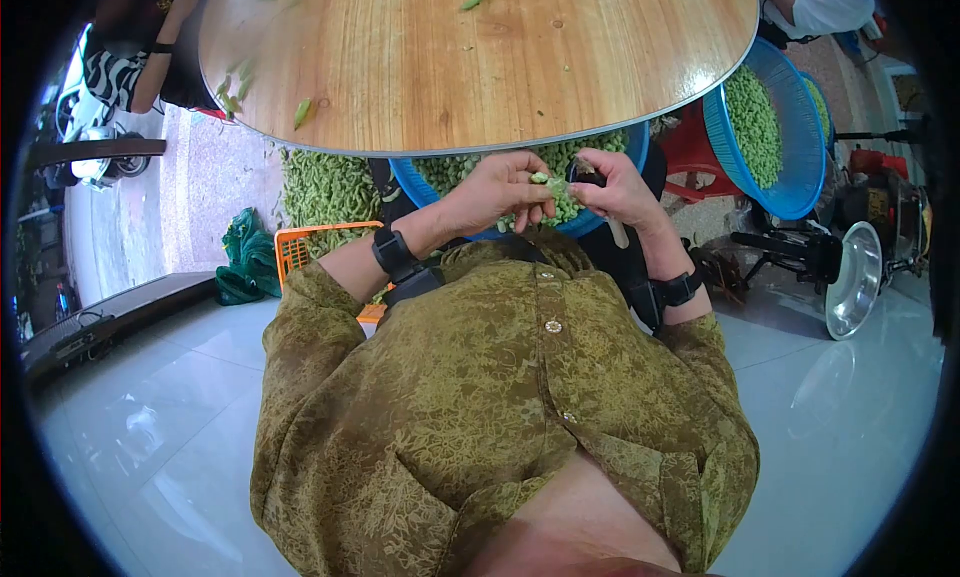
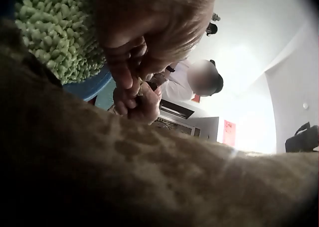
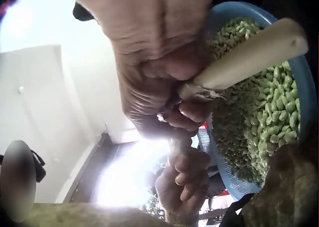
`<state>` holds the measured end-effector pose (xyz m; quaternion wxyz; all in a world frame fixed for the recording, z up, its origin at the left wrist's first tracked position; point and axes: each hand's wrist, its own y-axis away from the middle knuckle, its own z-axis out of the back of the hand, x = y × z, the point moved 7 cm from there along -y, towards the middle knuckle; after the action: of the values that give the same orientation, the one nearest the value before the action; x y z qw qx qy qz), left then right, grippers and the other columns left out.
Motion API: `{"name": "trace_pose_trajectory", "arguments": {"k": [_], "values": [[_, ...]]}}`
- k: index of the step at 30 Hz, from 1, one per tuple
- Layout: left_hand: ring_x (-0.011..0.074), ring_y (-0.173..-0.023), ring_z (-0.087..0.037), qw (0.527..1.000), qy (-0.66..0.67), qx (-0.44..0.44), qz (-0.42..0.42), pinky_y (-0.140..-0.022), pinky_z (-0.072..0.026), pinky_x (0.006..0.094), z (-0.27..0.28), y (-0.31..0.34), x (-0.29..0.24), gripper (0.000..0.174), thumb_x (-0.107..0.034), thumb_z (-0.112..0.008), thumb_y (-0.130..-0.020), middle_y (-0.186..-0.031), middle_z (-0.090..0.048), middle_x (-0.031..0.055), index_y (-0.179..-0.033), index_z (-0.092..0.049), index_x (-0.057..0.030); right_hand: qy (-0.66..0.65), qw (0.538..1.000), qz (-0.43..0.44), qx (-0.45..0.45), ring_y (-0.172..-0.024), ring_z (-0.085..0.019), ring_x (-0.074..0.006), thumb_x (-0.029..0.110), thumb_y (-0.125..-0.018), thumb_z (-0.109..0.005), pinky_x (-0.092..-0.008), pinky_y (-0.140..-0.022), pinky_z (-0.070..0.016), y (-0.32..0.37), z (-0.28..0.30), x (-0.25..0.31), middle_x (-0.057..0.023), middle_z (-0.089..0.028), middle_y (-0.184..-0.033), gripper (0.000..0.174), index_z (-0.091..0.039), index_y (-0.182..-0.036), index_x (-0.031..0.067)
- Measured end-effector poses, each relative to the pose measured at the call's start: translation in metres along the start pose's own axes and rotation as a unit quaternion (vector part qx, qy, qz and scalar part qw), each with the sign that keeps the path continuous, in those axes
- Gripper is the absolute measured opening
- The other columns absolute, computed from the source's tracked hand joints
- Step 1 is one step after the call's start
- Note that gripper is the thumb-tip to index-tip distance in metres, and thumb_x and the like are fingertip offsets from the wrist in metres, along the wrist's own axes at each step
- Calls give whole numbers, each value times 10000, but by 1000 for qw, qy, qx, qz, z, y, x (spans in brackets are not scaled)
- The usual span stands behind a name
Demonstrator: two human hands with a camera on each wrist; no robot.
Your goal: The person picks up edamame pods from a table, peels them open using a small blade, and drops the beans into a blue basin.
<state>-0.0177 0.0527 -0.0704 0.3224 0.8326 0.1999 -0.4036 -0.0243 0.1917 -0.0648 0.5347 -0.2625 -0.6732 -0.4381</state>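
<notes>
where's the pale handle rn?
Right wrist view: the pale handle juts from the right hand toward the picture's upper right, in front of the blue basket of green beans.

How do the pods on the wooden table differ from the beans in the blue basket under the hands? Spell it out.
Shape: the pods are long and slender; the beans are short, plump ovals.
Size: each pod is larger than a bean.
Arrangement: the pods lie scattered on the table; the beans are heaped in the blue basket.
Both are green.
</notes>
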Motion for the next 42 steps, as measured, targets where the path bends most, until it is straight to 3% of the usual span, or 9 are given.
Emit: {"name": "trace_pose_trajectory", "arguments": {"k": [8, 14, 20, 22, 26, 29, 31, 37, 42], "values": [[114, -580, -592, 993, -110, -21, -47, -448, -445, 224, -2, 4, 3, 202, -61, -531, -930, -746, -640, 118, -1051, -383, 4, 3, 999, -52, 12, -444, -415, -35, 116, -821, -643, -205, -403, -314, -3, -9, -14, 29, -469, -550, 175, -510, -729, 50], [111, -564, -577, 990, -125, -35, -48, -438, -421, 217, 3, 6, 4, 201, -76, -523, -940, -730, -629, 106, -1060, -381, 0, -116, 992, -38, 43, -465, -435, -36, 139, -849, -644, -198, -406, -312, -4, -18, -21, 28, -493, -585, 143, -556, -788, 45], [119, -576, -581, 999, 13, -1, -32, -456, -434, 215, -1, 8, 2, 196, -134, -497, -959, -743, -626, 118, -1062, -391, -5, -89, 996, 13, -10, -478, -412, -17, 126, -856, -642, -192, -427, -301, 1, -19, -3, 51, -486, -590, 140, -564, -783, 35], [128, -575, -585, 992, 123, 22, 9, -458, -439, 213, 2, 5, 11, 223, -153, -513, -952, -752, -628, 121, -1071, -401, -1, -63, 997, 47, -5, -469, -423, -15, 91, -863, -626, -187, -416, -305, 0, -20, 3, 49, -499, -595, 74, -579, -842, 37], [133, -563, -584, 983, 180, 42, 13, -449, -444, 216, 1, 6, 16, 230, -179, -516, -953, -742, -627, 112, -1053, -425, 8, -48, 997, 59, -17, -462, -426, -20, 93, -851, -629, -190, -409, -306, -1, -21, -2, 41, -501, -588, 83, -575, -825, 35], [124, -572, -600, 994, 110, 2, 27, -460, -457, 213, 9, 5, 14, 192, -141, -565, -927, -729, -638, 105, -1036, -490, -2, -107, 994, 2, -28, -450, -415, -26, 82, -835, -616, -205, -407, -297, -4, -19, -12, 35, -492, -572, 116, -564, -744, 34], [109, -575, -605, 998, -36, -45, -6, -462, -464, 220, 19, 4, 9, 152, -77, -612, -885, -722, -647, 96, -993, -545, 6, -77, 996, -38, -19, -429, -414, -34, 79, -819, -623, -214, -387, -290, -7, -18, -21, 14, -495, -564, 111, -566, -745, 19], [96, -609, -620, 984, -164, -48, -44, -459, -476, 225, 21, 2, 4, 97, -33, -646, -843, -734, -658, 83, -918, -606, 14, -141, 982, -125, -25, -414, -424, -50, 89, -803, -637, -215, -367, -303, -10, -21, -32, -8, -509, -567, 117, -569, -756, 8], [118, -595, -623, 994, -80, -75, -5, -454, -482, 231, 23, 1, 14, 94, -59, -618, -868, -736, -656, 109, -892, -589, 27, -131, 984, -121, -18, -416, -430, -50, 101, -804, -640, -211, -366, -312, -10, -20, -32, -13, -524, -580, 125, -570, -756, 9]]}}
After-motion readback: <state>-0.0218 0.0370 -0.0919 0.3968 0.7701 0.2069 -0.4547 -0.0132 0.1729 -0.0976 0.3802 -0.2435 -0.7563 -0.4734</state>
